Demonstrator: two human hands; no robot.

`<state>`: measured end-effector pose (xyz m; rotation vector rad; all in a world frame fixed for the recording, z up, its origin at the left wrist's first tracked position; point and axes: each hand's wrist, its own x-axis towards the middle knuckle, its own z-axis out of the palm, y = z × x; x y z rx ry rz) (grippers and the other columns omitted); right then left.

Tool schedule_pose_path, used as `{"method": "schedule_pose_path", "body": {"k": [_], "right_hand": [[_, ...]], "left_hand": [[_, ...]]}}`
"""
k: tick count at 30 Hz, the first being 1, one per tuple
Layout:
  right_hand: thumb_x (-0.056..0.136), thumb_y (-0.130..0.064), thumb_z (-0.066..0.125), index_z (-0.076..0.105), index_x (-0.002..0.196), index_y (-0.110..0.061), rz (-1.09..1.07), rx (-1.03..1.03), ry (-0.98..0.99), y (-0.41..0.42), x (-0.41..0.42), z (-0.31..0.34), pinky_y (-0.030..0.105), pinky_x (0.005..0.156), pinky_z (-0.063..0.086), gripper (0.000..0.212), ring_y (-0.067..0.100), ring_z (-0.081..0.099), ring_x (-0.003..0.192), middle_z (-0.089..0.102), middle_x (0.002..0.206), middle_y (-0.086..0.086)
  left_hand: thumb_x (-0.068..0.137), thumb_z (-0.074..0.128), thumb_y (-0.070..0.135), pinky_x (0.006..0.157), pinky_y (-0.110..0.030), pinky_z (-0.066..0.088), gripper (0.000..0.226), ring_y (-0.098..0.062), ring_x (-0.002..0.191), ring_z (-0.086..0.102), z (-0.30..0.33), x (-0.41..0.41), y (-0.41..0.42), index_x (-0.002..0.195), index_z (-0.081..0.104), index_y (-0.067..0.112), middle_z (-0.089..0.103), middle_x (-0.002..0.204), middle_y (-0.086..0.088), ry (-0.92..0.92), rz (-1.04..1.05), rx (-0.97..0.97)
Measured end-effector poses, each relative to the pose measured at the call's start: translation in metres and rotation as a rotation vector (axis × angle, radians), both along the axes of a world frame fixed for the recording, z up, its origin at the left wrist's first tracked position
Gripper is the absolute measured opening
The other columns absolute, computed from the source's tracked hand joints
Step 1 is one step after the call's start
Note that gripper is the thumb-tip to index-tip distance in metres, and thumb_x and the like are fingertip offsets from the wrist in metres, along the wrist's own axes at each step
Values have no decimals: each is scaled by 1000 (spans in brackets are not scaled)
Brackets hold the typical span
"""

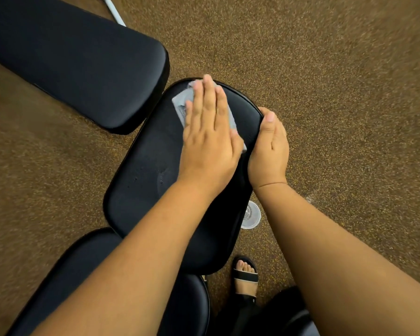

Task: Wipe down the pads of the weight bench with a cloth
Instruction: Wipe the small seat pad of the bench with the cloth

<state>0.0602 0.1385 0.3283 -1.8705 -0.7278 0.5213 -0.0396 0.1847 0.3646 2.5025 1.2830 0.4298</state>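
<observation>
Left hand [210, 132] flat, pressing cloth [182, 105] on pad [150, 166], right hand [269, 154] gripping pad's edge

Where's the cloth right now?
In the head view, the grey cloth lies flat under the left hand on the far end of the middle bench pad, just left of the right hand.

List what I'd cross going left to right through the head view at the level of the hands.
Speckled brown floor → long black back pad → grey cloth → left hand pressing it flat on the seat pad → right hand gripping that pad's edge → floor again.
</observation>
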Motion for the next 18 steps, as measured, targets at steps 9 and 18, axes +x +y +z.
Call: {"method": "schedule_pose_path", "body": {"k": [9, 18], "right_hand": [[104, -30, 23, 60, 122, -18, -12, -31, 18, -1, -1, 1, 2, 89, 28, 42, 2, 45, 104, 54, 107, -13], [105, -29, 23, 60, 121, -18, -19, -37, 31, -2, 0, 1, 5, 90, 29, 42, 3, 46, 108, 54, 108, -15]], "left_hand": [[101, 28, 27, 122, -43, 6, 60, -31, 150, 5, -31, -69, -72, 150, 13, -5, 9, 160, -21, 66, -29, 15], [101, 23, 29, 122, -40, -6, 63, -31, 150, -4, -2, -16, 6, 153, 6, -1, 0, 162, -18, -27, 162, -60]]}}
